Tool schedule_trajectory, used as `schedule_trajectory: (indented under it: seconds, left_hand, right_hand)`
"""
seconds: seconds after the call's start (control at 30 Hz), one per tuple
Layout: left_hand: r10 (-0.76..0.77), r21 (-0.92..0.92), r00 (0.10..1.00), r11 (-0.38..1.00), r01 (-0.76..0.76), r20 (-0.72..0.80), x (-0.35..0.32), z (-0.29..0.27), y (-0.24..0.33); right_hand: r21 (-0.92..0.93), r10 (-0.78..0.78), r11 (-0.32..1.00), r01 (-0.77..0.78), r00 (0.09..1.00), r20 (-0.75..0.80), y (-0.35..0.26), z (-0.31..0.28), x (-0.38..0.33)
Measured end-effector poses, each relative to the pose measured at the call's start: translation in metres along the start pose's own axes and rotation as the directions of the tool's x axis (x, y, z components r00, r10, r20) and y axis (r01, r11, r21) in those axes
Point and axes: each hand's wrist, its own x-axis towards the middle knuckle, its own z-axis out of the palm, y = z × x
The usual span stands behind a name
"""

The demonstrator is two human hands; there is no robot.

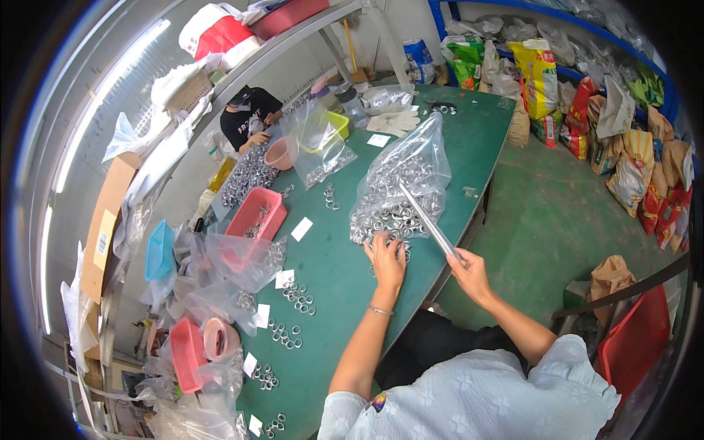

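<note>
A tapered silver ring mandrel (427,217) slants up and to the left from my right hand (469,273), which is closed round its near end. Its far tip lies over a clear plastic bag (424,150) of silver metal rings (392,209). At the bag's near edge, my left hand (387,262) rests on loose rings with its fingers bent and apart. Whether a ring sits between those fingertips is too small to tell. The bag lies on a green table (337,257).
Small ring groups (286,334) lie beside white cards (262,316) along the table's left side. Pink bins (258,213) and plastic bags stand beyond. Another person (249,117) sits at the far left. Filled sacks (539,77) line the right wall; a red chair (638,345) stands at right.
</note>
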Motion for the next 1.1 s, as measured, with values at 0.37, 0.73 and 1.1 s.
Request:
schedule_trajectory:
  seconds: [0.37, 0.73, 1.1]
  left_hand:
    - [0.061, 0.044, 0.998, 0.997, -0.061, 0.008, 0.008, -0.002, 0.013]
    - [-0.211, -0.267, 0.968, 0.949, 0.169, -0.135, 0.01, -0.013, 0.032]
    - [-0.395, -0.946, 0.86, -0.172, 0.276, 0.322, 0.0, -0.114, 0.008]
  right_hand:
    - [0.013, 0.049, 0.999, -0.049, 0.999, 0.002, 0.008, -0.023, -0.008]
    - [0.005, 0.12, 0.993, -0.12, 0.992, 0.027, -0.005, -0.03, -0.007]
    - [-0.305, 0.011, 0.942, 0.142, 0.893, 0.45, -0.058, -0.023, -0.011]
